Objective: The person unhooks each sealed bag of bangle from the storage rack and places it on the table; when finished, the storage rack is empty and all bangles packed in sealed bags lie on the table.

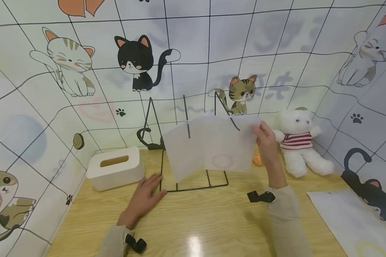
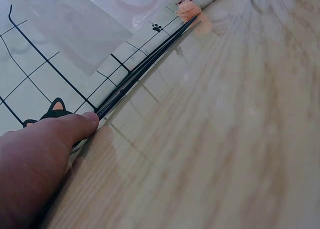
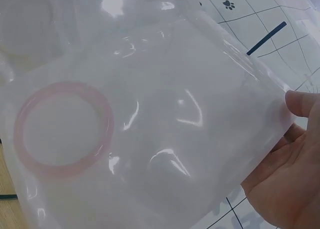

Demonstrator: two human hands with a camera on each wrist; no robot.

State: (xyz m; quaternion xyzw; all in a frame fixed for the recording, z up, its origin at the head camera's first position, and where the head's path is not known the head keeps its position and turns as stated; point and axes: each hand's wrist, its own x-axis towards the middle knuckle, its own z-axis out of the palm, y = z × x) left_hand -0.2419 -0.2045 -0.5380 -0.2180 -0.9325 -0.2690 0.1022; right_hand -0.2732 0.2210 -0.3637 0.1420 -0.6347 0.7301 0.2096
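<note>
My right hand pinches the upper right corner of a translucent plastic bag between thumb and fingers. The bag is spread out and creased down its middle, with a pink ring printed on it. It overlaps the upright rods of a black wire rack standing on the table. My left hand rests low at the rack's front left corner, fingers straight. In the left wrist view, the thumb of my left hand touches the base wire; its other fingers are hidden there.
A white tissue box stands left of the rack. On the right sit a white teddy bear in a striped shirt and an orange yarn ball. Another white sheet lies at the table's right side. Cat-print walls surround the table.
</note>
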